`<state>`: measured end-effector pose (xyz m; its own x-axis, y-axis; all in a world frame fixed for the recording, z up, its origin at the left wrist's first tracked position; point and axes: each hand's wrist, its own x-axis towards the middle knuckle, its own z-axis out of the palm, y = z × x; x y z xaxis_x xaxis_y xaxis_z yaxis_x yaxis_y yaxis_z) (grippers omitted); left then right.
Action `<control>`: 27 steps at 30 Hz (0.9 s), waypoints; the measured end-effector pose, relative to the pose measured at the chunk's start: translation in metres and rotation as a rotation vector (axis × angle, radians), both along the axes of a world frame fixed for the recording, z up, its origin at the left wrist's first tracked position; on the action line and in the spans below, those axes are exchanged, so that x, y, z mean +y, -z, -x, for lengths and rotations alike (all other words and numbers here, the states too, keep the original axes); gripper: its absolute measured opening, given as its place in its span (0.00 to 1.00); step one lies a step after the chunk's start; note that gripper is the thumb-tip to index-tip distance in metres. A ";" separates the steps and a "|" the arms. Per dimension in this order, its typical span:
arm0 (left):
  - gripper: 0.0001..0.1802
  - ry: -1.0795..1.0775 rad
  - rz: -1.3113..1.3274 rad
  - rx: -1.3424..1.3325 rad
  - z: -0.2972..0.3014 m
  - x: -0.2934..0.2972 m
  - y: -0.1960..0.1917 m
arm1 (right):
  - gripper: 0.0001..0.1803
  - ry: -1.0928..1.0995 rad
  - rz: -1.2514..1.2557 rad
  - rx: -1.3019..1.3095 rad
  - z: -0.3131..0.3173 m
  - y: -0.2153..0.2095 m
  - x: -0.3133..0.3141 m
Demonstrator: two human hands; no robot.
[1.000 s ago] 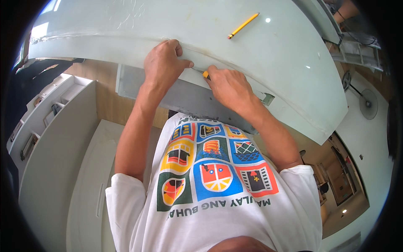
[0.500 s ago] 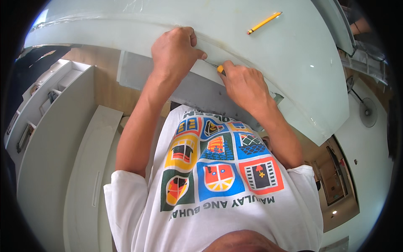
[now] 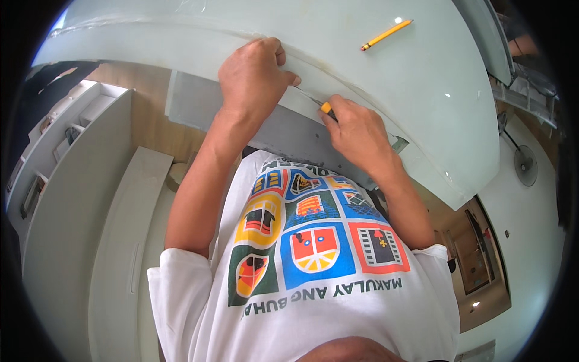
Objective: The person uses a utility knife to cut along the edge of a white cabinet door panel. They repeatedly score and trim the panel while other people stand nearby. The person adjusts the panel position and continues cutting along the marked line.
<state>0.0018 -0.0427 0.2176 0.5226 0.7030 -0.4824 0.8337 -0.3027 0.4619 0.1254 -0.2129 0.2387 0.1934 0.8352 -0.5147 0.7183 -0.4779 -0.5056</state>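
**Trimming along the panel's front edge**

Pressing down, your left hand lies flat, fingers spread, on the pale panel, now further along its rim than a second ago. Your right hand stays clenched around the yellow-handled knife, blade toward the left thumb at the edge. The cut looks to be advancing. A pencil lies well apart.

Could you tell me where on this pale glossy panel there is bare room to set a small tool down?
The pale glossy panel is bare between the yellow pencil and the right hand, and above the left hand. The near edge is crowded: both hands meet there round an orange-handled blade.
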 end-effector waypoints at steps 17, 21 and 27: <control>0.20 -0.009 0.002 0.011 0.005 -0.002 0.002 | 0.11 -0.058 0.157 -0.032 -0.001 -0.007 0.012; 0.20 -0.030 0.006 -0.039 0.007 -0.004 0.005 | 0.12 -0.102 0.164 -0.030 -0.003 -0.003 0.011; 0.19 -0.026 -0.023 -0.091 0.008 -0.011 0.006 | 0.12 -0.127 0.204 -0.047 -0.001 -0.006 0.014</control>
<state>-0.0066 -0.0538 0.2120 0.5445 0.7275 -0.4173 0.7966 -0.2928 0.5289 0.1269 -0.1989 0.2447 0.1210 0.7337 -0.6686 0.7994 -0.4713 -0.3725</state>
